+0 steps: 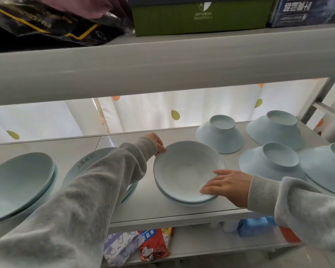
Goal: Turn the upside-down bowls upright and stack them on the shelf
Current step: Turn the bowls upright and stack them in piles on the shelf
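Observation:
A pale blue bowl (184, 169) sits upright on another upright bowl in the middle of the white shelf (143, 206). My left hand (157, 144) grips its far left rim. My right hand (226, 185) lies over its near right rim, fingers on the inside. Several upside-down pale blue bowls stand to the right: one at the back (219, 135), one at the far right back (277, 128), one in front (273, 161) and one cut by the right edge (329, 167). Two stacks of upright bowls stand at the left (17, 182) (89, 161), the second partly hidden by my left sleeve.
An upper shelf board (162, 60) hangs low over the bowls, carrying a green box (199, 16) and a black bag (46, 26). A dotted white curtain (174, 111) hangs behind. Snack packets (153, 244) and a blue pack (255, 225) lie on the shelf below.

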Tool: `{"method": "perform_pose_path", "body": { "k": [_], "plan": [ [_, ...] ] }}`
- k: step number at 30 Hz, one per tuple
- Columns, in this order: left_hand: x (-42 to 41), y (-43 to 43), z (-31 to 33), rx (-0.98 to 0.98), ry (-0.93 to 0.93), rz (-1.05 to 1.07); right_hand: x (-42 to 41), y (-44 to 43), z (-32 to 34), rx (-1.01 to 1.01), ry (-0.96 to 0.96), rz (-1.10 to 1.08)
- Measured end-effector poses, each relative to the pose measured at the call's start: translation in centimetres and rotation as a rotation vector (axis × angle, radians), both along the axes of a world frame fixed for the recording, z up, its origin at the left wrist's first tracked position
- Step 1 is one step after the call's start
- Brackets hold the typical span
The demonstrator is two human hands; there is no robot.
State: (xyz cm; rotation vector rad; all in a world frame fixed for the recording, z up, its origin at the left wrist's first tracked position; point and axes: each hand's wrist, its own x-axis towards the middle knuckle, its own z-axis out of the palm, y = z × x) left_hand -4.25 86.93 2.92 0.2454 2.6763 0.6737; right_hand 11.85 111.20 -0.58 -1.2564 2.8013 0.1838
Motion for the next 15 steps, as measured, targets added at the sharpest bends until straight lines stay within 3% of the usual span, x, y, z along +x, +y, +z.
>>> {"method": "perform_pose_path", "body": {
  "k": [6,15],
  "plan": [
    [0.4,0.5,-0.3,0.123,0.186,0.021,0.9,0.1,-0.1,-0.117,0.095,0.045],
    [2.0,5.0,0.9,0.154,0.231,-0.104,2.0,2.3,0.1,-0.100,0.173,-0.012]
  ]
}}
